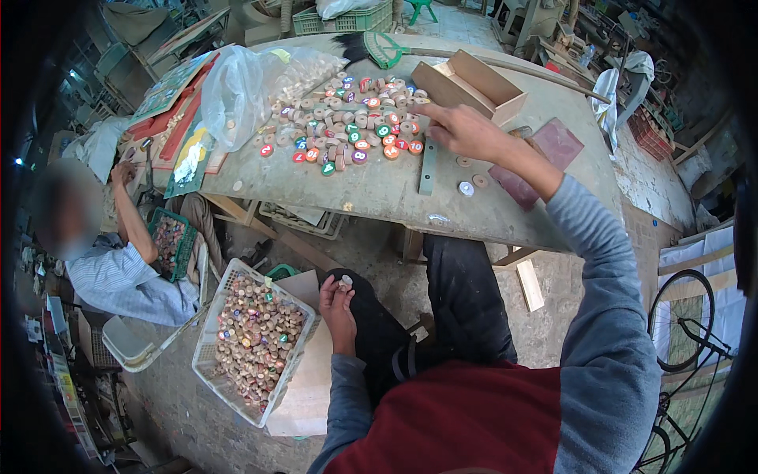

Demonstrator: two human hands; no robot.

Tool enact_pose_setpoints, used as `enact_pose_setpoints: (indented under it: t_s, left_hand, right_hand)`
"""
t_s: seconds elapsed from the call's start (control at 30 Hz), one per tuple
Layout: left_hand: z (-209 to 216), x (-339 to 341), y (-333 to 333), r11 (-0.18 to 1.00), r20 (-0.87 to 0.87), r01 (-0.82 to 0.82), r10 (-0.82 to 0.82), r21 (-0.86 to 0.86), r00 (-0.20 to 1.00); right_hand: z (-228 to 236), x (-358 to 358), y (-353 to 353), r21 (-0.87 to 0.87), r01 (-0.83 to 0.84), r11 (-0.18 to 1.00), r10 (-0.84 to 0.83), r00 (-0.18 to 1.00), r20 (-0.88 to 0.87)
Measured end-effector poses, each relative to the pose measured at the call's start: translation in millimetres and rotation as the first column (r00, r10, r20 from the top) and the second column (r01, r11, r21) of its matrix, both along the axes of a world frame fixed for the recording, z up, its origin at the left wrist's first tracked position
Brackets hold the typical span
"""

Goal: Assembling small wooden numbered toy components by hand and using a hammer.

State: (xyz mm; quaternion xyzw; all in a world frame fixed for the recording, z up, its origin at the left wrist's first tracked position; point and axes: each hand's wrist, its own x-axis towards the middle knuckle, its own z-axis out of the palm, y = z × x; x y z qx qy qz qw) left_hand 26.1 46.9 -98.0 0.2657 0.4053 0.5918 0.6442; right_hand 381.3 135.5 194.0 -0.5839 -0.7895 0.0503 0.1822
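Right hand (466, 130), forefinger out, touches the wooden discs (355, 118) beside the cardboard box (470, 83) (open); left hand (337, 300) pinches one small disc (346, 280).

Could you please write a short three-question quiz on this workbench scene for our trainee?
1. True or false: the right hand reaches over the pile of wooden discs on the table.
2. What does the left hand hold? A) a small pale disc B) a brush C) a box
3. Fill in: the white basket on the floor holds many ____.

Key: 1 true; 2 A; 3 discs.
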Motion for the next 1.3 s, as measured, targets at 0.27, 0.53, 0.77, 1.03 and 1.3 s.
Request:
enact_pose_setpoints:
  t_s: [0.27, 0.53, 0.77, 1.03, 1.3]
  left_hand:
    - [62, 5, -50, 1.000, 0.186, -0.009, 0.004, 0.025, 0.982]
    - [77, 0, -89, 0.998, 0.299, 0.059, -0.050, -0.019, 0.953]
    - [81, -2, -84, 0.999, 0.352, 0.037, -0.044, 0.028, 0.935]
    - [84, -1, -79, 0.999, 0.349, 0.007, -0.018, 0.031, 0.937]
    - [82, -7, -74, 1.000, 0.331, -0.016, 0.019, -0.011, 0.943]
  right_hand:
    - [-35, 1, 34, 0.101, 0.017, 0.995, -0.001, 0.988, -0.153]
    - [-37, -5, 30, 0.176, -0.137, 0.975, 0.168, 0.970, -0.178]
    - [-35, -2, 32, 0.099, -0.104, 0.990, 0.119, 0.980, -0.160]
    - [-36, -8, 33, 0.277, -0.069, 0.958, 0.076, 0.997, -0.015]
    - [-8, -79, 50, -0.013, -0.194, 0.981, 0.182, 0.938, -0.296]
